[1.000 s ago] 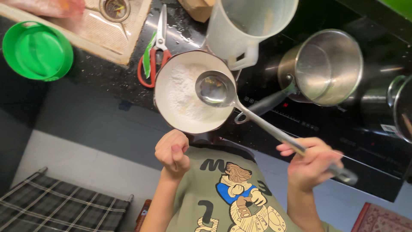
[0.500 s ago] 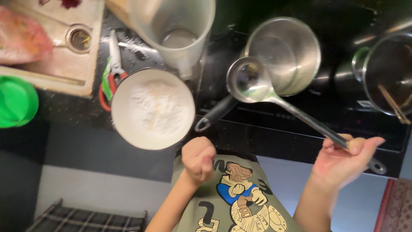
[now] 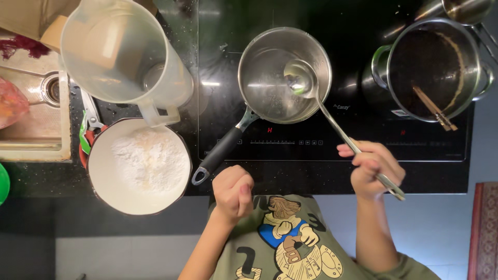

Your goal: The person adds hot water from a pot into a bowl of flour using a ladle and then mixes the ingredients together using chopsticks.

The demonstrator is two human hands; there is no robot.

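Half a second ago the ladle point(image 3: 332, 109) hung in the air between the white bowl and the saucepan, its cup at the pan's near rim; a second ago it was over the flour in the bowl. Now its cup sits inside the steel saucepan point(image 3: 270, 78), low against the right side of the pan's shiny interior, with the long handle slanting down and right over the pan's rim and the black induction hob point(image 3: 363, 31). The view has also shifted, so the hob fills more of the frame and the green dish at the left edge is nearly out of sight.

The right hand point(image 3: 372, 168) is curled round the lower part of the ladle's handle, fingers wrapped over it and the end of the handle sticking out past the palm. The left hand point(image 3: 233, 191) is closed into a loose fist with nothing in it, held over the front edge of the counter point(image 3: 46, 179), just below the end of the saucepan's dark handle but not touching it.

The white bowl of flour point(image 3: 139, 166) stands on the counter left of the hob, touching the clear plastic jug point(image 3: 122, 57) behind it. A larger pot point(image 3: 433, 70) with a wooden stick across it stands on the hob's right side, well apart from the saucepan.
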